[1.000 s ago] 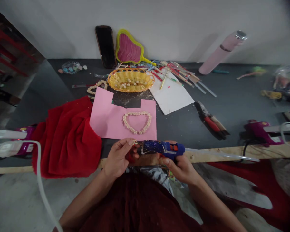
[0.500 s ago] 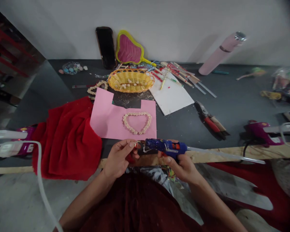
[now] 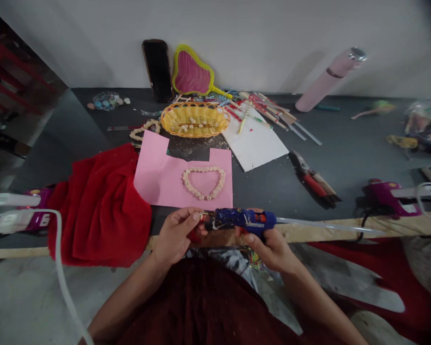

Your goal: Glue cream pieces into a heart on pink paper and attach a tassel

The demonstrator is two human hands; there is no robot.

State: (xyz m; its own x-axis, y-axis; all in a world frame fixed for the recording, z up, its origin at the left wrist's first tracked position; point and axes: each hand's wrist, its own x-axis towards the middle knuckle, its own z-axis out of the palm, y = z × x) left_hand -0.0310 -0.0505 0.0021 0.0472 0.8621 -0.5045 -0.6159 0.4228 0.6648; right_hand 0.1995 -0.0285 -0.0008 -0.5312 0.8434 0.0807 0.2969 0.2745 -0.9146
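My right hand is wrapped round the handle of a blue glue gun, with a long clear glue stick out of its back. Its nozzle points left at the fingertips of my left hand, which pinch a small red and white piece. Beyond my hands lies pink paper bearing a closed loop of small cream pieces. A yellow basket behind it holds several small cream pieces.
A red cloth hangs over the table's front edge at left. Pliers, a white sheet and a purple device lie at right. Phone, yellow-rimmed mirror shape and pink bottle stand at the wall.
The glue gun has shifted very slightly left, its nozzle closer to my left fingertips. Both hands have otherwise barely moved.
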